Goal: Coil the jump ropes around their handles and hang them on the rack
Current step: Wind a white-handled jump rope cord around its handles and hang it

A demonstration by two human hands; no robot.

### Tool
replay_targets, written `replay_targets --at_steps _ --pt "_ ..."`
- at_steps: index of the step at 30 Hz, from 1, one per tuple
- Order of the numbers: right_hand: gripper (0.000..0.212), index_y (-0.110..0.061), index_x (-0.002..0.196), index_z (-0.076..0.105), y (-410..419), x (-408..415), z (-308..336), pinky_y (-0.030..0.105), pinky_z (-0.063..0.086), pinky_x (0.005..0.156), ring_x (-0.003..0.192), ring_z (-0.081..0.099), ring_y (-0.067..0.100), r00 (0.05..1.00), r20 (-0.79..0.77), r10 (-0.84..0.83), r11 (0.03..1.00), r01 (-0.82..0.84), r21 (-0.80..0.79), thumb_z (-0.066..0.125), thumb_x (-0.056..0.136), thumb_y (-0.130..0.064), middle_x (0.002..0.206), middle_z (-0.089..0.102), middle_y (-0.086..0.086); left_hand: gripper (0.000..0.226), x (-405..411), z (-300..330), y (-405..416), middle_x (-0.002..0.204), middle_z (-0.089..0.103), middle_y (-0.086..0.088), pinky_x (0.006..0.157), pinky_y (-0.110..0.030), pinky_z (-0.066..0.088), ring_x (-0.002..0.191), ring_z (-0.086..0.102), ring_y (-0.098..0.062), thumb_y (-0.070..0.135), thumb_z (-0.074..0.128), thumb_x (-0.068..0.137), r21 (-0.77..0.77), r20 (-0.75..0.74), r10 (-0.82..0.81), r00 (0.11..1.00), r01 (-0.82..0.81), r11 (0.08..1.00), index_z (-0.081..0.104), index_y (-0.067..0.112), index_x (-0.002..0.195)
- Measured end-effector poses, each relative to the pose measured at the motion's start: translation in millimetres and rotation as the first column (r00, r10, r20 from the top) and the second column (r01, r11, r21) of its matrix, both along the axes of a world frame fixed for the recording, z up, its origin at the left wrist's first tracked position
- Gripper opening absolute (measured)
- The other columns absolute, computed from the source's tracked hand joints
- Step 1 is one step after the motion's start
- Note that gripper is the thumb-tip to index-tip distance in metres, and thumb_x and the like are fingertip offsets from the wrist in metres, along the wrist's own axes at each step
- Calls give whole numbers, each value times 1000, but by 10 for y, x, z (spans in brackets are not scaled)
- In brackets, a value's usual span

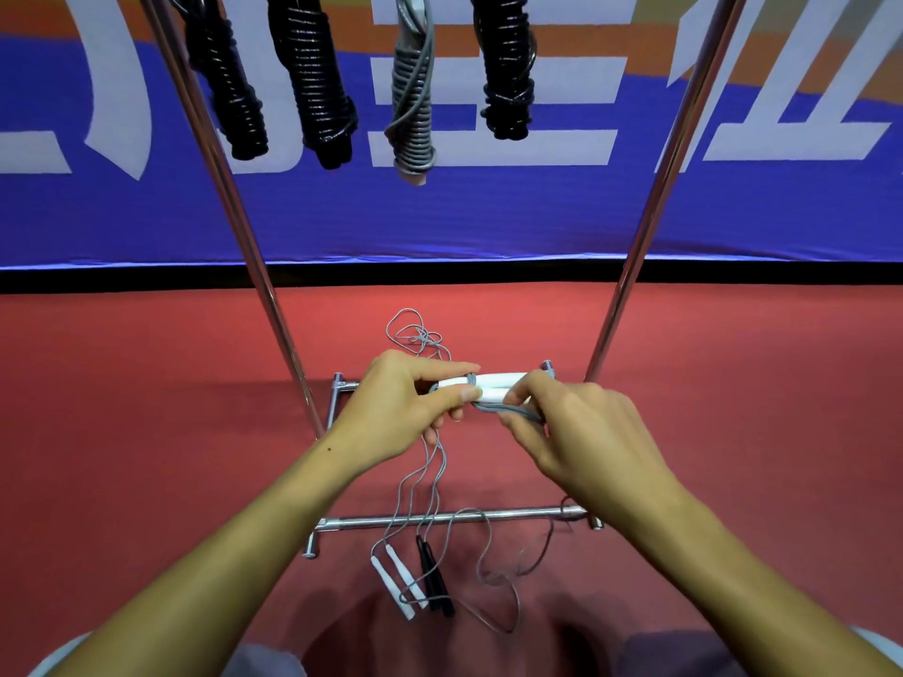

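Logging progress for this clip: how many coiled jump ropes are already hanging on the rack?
4. Left to right: black, black, grey, black. The rack's top bar is out of frame, so others beyond the frame edges could be hidden.

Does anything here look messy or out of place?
Yes: loose grey rope straggles over the rack's base bar and red floor, beside uncoiled white handles and black handles. The hung ropes are tightly coiled.
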State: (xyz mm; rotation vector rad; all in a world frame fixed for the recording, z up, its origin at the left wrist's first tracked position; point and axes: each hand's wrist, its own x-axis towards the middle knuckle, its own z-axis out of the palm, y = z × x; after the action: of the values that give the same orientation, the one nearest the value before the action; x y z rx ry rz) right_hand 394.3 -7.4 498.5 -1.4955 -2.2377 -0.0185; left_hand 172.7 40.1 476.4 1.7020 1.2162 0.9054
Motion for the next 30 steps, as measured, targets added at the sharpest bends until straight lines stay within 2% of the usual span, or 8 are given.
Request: replay_targets --at_steps 2,9,11,15,19,21,26,30 --pt "19 -23 94 62 36 62 -26 31 28 48 62 64 27 998 38 54 995 -57 80 65 95 -41 71 68 -5 30 -5 12 12 74 73 -15 51 -31 54 54 53 -15 16 77 95 -19 14 -11 1000 11 1000 77 14 126" --pt "44 -22 98 66 129 108 -122 34 35 43 65 61 28 983 144 116 988 -129 80 36 103 -53 84 54 -3 25 -4 -49 15 71 73 -4 53 -33 56 54 59 -23 24 77 97 -34 -78 -65 995 63 997 79 22 121" --pt "48 -24 99 68 158 105 -143 38 43 51 71 62 25 991 44 129 992 -129 -7 35 102 -58 84 56 -5 26 -1 -49 1 72 74 -5 54 -34 57 54 59 -23 23 77 96 -48 -98 -85 992 80 996 79 23 122" --pt "12 -29 95 75 249 229 -108 34 47 71 78 60 10 925 -366 100 939 -209 -273 69 97 -39 83 66 -8 27 -15 11 -19 74 76 -7 56 -36 57 54 59 -22 18 77 96 -81 -91 -128 988 121 989 78 23 123" --pt "1 -28 92 78 261 259 -75 25 48 69 76 66 6 872 -481 93 895 -284 -343 79 91 -27 82 72 -11 26 1 50 -52 73 76 -7 56 -40 57 54 58 -21 20 79 95 -115 -101 -210 972 199 973 80 23 120" --pt "11 -23 93 74 273 276 -50 28 48 64 67 63 5 826 -562 55 840 -342 -421 84 87 -23 77 73 -7 27 9 82 -78 73 76 -7 56 -40 59 54 58 -20 21 81 93 -143 -89 -273 958 259 955 80 23 119" --pt "20 -7 85 72 268 348 56 25 42 56 62 53 13 732 -680 41 708 -502 -497 86 83 -20 72 67 20 30 -34 217 -104 76 77 -10 54 -32 55 53 57 -20 15 80 92 -190 18 -420 907 416 889 79 14 122" --pt "20 -11 83 73 228 358 136 33 37 54 58 43 28 703 -709 58 660 -560 -501 86 82 -26 73 59 19 31 -59 295 -139 77 77 -12 53 -31 53 54 52 -22 6 76 94 -199 107 -484 869 495 846 76 6 125"
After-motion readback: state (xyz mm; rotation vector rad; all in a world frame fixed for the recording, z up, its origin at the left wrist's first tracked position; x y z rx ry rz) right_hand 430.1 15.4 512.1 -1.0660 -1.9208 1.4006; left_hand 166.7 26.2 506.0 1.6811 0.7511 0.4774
